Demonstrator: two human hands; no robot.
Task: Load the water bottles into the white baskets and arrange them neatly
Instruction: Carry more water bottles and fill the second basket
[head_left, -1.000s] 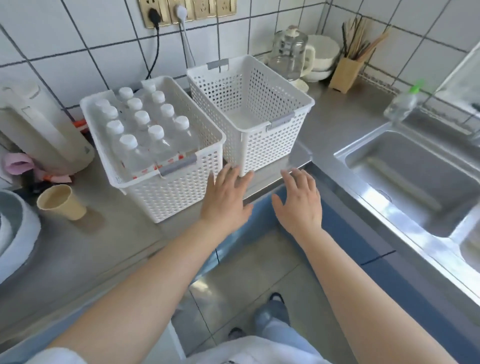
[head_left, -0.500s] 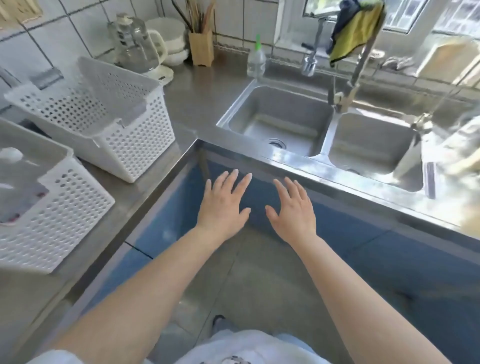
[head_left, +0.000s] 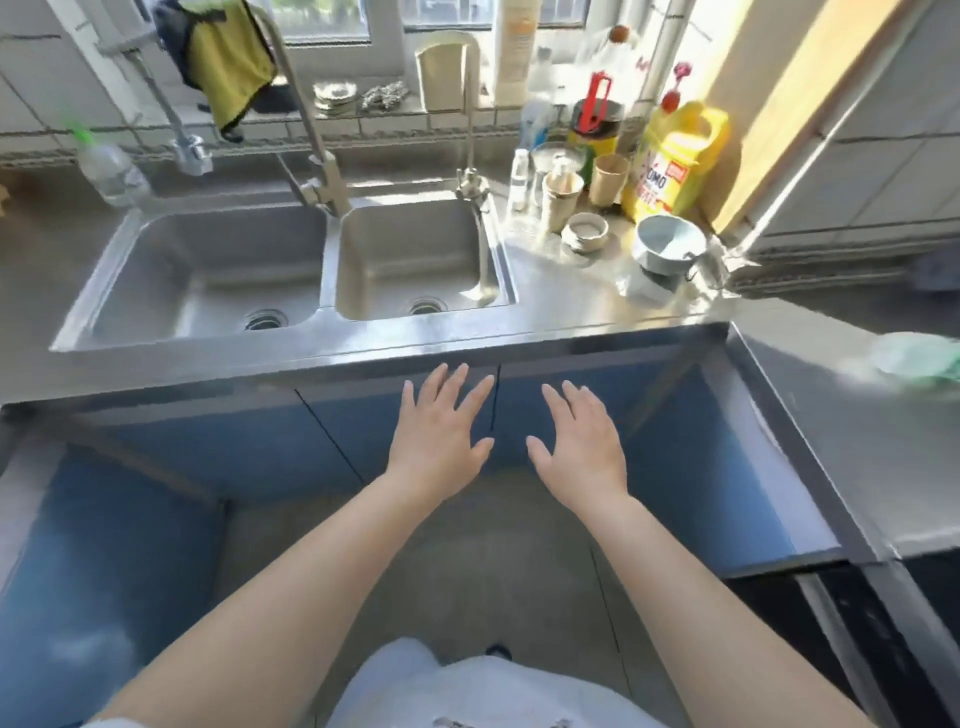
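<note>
Head view: my left hand (head_left: 441, 436) and right hand (head_left: 579, 447) hung flat, fingers spread, holding nothing, in front of the steel tabletop (head_left: 571, 317) edge by the double sink (head_left: 291, 265). No white baskets or water bottles showed. Risk as I judged it: reaching right could knock the cups (head_left: 561, 200) or yellow detergent jug (head_left: 675, 161) while hunting bottles.

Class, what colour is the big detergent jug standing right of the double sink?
Yellow, with a red-topped cap; the detergent jug shows best, and only, in the head view.
</note>
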